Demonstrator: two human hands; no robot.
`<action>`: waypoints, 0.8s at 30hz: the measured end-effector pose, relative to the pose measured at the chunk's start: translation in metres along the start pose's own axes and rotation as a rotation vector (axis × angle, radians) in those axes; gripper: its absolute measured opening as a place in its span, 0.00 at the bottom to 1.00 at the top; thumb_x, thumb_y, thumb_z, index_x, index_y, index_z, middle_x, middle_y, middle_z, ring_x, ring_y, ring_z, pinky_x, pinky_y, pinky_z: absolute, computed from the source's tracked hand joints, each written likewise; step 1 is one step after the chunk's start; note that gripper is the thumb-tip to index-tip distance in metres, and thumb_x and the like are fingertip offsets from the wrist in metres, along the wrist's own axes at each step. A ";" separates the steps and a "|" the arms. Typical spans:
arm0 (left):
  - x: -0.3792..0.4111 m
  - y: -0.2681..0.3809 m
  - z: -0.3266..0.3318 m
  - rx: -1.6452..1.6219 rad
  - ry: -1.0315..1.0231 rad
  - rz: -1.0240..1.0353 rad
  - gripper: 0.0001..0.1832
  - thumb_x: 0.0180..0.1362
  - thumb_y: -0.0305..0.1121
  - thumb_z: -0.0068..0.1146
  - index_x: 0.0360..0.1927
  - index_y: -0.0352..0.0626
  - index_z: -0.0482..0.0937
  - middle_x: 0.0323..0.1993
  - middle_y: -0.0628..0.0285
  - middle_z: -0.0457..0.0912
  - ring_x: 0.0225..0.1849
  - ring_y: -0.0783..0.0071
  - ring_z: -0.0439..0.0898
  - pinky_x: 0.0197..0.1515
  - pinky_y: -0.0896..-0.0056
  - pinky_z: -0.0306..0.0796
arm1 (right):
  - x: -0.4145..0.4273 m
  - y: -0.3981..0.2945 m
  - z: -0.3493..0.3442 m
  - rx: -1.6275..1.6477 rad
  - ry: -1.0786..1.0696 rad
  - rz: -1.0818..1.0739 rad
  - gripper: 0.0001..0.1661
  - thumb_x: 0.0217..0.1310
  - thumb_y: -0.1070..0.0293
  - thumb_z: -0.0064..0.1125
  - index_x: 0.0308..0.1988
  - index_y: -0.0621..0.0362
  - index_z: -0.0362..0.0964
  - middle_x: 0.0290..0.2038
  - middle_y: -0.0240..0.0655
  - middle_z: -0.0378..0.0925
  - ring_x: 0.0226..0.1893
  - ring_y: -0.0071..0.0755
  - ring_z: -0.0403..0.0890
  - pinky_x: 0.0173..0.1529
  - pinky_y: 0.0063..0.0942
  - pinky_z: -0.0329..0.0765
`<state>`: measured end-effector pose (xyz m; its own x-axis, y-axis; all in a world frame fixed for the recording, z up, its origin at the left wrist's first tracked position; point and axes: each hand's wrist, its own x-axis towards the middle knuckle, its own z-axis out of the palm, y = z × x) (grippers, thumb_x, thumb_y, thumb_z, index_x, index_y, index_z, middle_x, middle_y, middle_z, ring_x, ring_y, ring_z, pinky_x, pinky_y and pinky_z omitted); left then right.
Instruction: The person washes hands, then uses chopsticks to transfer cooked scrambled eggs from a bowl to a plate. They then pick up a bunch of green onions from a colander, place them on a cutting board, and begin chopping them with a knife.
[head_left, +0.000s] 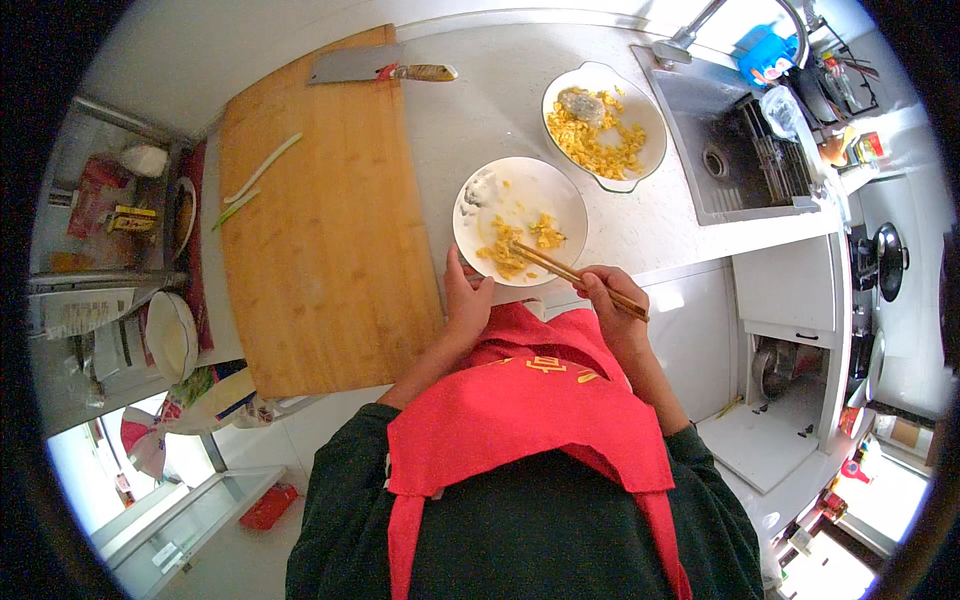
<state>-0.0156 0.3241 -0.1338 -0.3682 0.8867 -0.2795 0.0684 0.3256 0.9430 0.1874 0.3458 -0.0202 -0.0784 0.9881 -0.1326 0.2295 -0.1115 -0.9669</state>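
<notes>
My left hand (468, 295) grips the near left rim of a white plate (555, 196) at the counter's front edge. Clumps of chopped yellow food, which looks like scrambled egg (504, 253), lie on its near half, and a whitish-grey smear (477, 189) marks its far left side. In my right hand (616, 306) is a pair of wooden chopsticks (553, 264), their tips in the yellow clumps. Beyond the plate, to the right, stands a white two-handled dish (651, 142). It holds more of the yellow pieces (585, 142) and a pale greyish lump (582, 106).
To the left lies a large wooden cutting board (330, 247) with green onion stalks (264, 168). A cleaver (358, 64) rests across its far right corner, handle over the counter (480, 97). At the right is a steel sink (690, 112) under a faucet (675, 49). A cabinet (787, 292) stands below.
</notes>
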 end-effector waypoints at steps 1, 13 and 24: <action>0.000 0.001 0.000 -0.011 0.004 -0.001 0.41 0.44 0.18 0.53 0.61 0.36 0.45 0.44 0.50 0.64 0.41 0.66 0.72 0.37 0.72 0.73 | 0.001 -0.002 0.004 -0.019 -0.030 -0.054 0.08 0.55 0.70 0.54 0.34 0.64 0.74 0.30 0.35 0.75 0.29 0.23 0.73 0.34 0.19 0.70; -0.011 0.022 0.003 -0.117 0.047 -0.053 0.40 0.45 0.16 0.51 0.62 0.41 0.46 0.39 0.53 0.68 0.33 0.69 0.76 0.29 0.74 0.74 | 0.023 -0.008 -0.014 -0.050 -0.163 0.027 0.12 0.59 0.68 0.50 0.35 0.67 0.71 0.28 0.37 0.76 0.29 0.23 0.76 0.36 0.19 0.74; -0.010 0.017 0.006 -0.068 0.076 -0.076 0.41 0.45 0.16 0.51 0.63 0.45 0.46 0.38 0.53 0.69 0.32 0.69 0.76 0.27 0.74 0.75 | 0.039 -0.001 -0.017 0.049 -0.100 0.043 0.14 0.60 0.65 0.47 0.33 0.67 0.69 0.28 0.40 0.76 0.30 0.28 0.78 0.37 0.23 0.77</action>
<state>-0.0057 0.3226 -0.1161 -0.4396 0.8321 -0.3381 -0.0245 0.3652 0.9306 0.2006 0.3864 -0.0209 -0.1668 0.9669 -0.1933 0.1877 -0.1613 -0.9689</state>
